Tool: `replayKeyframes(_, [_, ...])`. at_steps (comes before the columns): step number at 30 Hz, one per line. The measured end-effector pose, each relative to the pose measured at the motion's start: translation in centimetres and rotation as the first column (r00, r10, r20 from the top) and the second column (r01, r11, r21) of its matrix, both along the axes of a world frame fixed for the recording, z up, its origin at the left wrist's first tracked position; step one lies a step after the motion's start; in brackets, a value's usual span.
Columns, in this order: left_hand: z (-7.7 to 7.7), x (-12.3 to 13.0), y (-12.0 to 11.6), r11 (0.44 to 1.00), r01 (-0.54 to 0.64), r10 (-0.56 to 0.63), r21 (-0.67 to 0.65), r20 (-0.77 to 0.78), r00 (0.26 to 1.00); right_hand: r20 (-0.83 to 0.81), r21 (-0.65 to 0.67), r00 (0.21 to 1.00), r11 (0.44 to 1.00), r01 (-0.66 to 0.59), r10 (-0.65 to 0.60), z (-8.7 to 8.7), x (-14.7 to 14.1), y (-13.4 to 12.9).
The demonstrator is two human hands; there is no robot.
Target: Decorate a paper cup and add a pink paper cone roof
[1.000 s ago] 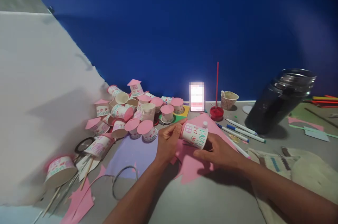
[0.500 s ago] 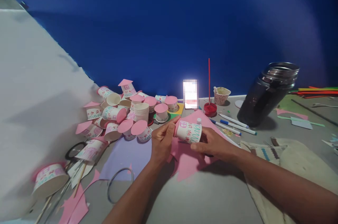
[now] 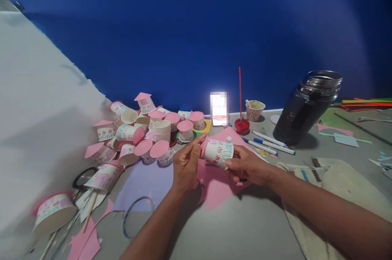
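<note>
A white paper cup (image 3: pixel 218 153) lies sideways between my hands above the table. Drawn on it are a pink window, red marks and a green zigzag near the rim. My right hand (image 3: pixel 252 165) grips it at the rim end, thumb in front. At the other end, which carries pink paper, my left hand (image 3: pixel 186 164) is closed with thumb and fingers against it; the exact contact is partly hidden. Beneath the cup lies a pink paper sheet (image 3: pixel 214 196).
Left stands a crowd of decorated cups (image 3: pixel 161 151) with pink tops, near scissors (image 3: pixel 84 178) and a purple sheet (image 3: pixel 137 182). Behind are a lit phone (image 3: pixel 219 108) and a red pot (image 3: pixel 241 126). Markers (image 3: pixel 265 148), a dark flask (image 3: pixel 301 113) and a cloth pouch (image 3: pixel 343 186) lie right.
The cup has turned slightly in my hands, its window now further up and less visible. My left fingers have shifted a little at the pink end. The whole view has moved slightly.
</note>
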State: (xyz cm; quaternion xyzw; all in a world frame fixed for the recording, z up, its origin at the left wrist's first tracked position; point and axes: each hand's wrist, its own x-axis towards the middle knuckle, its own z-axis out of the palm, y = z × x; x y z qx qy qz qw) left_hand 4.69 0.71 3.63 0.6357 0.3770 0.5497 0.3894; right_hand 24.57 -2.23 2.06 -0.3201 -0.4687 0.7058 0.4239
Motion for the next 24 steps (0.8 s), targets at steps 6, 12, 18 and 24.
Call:
replayKeyframes(6, [-0.1, -0.2, 0.1, 0.999, 0.034, -0.034, 0.016, -0.038, 0.999, -0.05, -0.028, 0.998, 0.999, -0.031, 0.03, -0.6, 0.1, 0.1])
replayKeyframes(12, [-0.6, -0.4, 0.5, 0.995, 0.091, -0.09, -0.051, 0.024, 0.996, -0.202, -0.043, 0.979, 0.998, -0.039, 0.03, -0.1, -0.1, 0.1])
replayKeyframes(18, [-0.8, 0.1, 0.7, 0.912, 0.368, -0.278, -0.181, 0.385, 0.88, -0.371, -0.039, 0.927, 0.996, -0.082, 0.062, 0.6, 0.2, 0.1])
replayKeyframes(24, [-0.9, 1.6, -0.4, 0.795, 0.491, -0.287, -0.356, 0.492, 0.822, -0.421, -0.088, 0.903, 0.988, -0.13, 0.082, 0.2, 0.6, -0.1])
